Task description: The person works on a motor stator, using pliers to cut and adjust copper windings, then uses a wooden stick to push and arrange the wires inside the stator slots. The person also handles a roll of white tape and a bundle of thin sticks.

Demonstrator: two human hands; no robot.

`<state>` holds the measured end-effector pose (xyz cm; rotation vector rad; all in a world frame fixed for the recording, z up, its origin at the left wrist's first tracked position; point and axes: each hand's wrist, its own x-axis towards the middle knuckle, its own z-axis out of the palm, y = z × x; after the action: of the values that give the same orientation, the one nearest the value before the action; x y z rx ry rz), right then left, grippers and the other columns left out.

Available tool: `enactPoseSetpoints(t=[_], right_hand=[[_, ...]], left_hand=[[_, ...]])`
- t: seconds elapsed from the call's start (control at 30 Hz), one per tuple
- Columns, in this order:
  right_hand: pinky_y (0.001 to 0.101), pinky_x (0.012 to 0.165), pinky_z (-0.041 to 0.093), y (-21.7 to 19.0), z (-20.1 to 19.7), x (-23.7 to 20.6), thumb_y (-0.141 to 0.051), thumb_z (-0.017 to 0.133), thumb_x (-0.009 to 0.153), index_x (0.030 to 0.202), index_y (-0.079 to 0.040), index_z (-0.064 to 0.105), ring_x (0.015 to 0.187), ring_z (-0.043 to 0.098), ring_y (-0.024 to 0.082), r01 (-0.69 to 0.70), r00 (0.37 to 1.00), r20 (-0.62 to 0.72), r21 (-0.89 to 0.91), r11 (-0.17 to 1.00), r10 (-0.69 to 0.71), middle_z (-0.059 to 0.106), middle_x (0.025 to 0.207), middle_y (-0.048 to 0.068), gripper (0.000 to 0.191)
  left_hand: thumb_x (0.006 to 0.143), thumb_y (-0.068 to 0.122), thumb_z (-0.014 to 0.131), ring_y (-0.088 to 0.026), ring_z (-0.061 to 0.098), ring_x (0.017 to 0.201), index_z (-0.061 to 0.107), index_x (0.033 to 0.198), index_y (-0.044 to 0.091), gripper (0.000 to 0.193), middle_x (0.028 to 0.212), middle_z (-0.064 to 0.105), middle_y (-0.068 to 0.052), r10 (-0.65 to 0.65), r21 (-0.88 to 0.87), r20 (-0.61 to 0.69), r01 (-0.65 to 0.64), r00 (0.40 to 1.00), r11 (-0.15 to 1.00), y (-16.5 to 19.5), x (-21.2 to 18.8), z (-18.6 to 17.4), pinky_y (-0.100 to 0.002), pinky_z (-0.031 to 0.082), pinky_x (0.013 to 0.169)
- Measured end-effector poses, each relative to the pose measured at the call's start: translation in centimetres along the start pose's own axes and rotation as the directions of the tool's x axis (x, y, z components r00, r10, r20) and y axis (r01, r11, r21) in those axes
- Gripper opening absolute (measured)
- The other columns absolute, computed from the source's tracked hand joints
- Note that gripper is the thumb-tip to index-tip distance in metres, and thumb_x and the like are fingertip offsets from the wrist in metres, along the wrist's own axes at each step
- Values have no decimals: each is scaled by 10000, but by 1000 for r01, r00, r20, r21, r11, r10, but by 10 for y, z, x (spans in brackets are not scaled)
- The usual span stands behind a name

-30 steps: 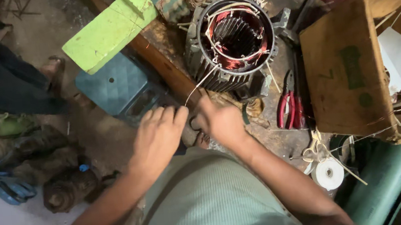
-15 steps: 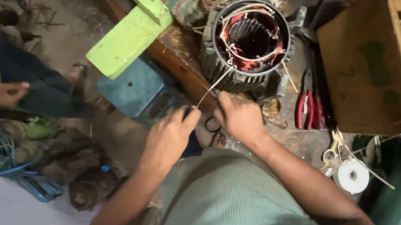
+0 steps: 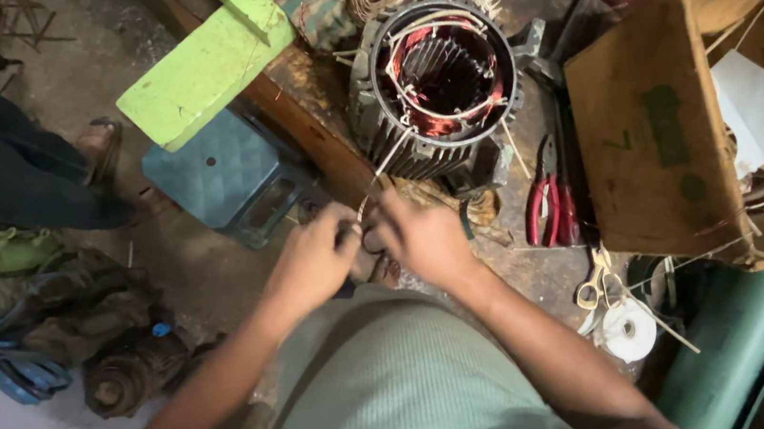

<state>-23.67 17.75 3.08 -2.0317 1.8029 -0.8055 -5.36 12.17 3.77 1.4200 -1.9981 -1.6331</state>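
A motor stator (image 3: 439, 83) with copper windings and a finned grey housing stands on a worn wooden bench (image 3: 314, 126). A thin pale lead wire (image 3: 387, 161) runs from its rim down to my hands. My left hand (image 3: 315, 258) and my right hand (image 3: 423, 234) meet just below the stator, fingertips pinched together on the end of that wire. Both hands sit at the bench's near edge, above my grey-green shirt.
Red-handled pliers (image 3: 548, 200) lie right of my hands. Scissors (image 3: 596, 281) and a white tape roll (image 3: 628, 330) lie nearer. A cardboard box (image 3: 669, 124) stands at right. A green plank (image 3: 206, 57), a teal stool (image 3: 224, 170) and another person's foot (image 3: 96, 146) are at left.
My hands stayed together on the wire while the view shifted. The other person at left has drawn back, and their hand is no longer in view.
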Motion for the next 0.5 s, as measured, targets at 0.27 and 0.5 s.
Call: enactPoseSetpoints(t=[0.27,0.5], right_hand=[[459,517,497,-1,3,-2,-204,688,927,1068,-71,589,568,652,329,8,998,-59,-155,988,-17,652,692,140,218],[472,500,497,7,11,1,-253,718,841,1079,-52,595,560,641,369,122,992,31,-136,983,-119,659,686,152,335]], left_hand=[[871,29,577,-324,742,844,625,1104,131,258,1101,730,-120,652,692,-136,-399,746,601,2,-16,-23,-404,600,675],[871,48,582,-302,742,769,585,994,136,152,981,715,-102,568,797,-56,-306,821,520,13,-15,-20,-397,602,630]])
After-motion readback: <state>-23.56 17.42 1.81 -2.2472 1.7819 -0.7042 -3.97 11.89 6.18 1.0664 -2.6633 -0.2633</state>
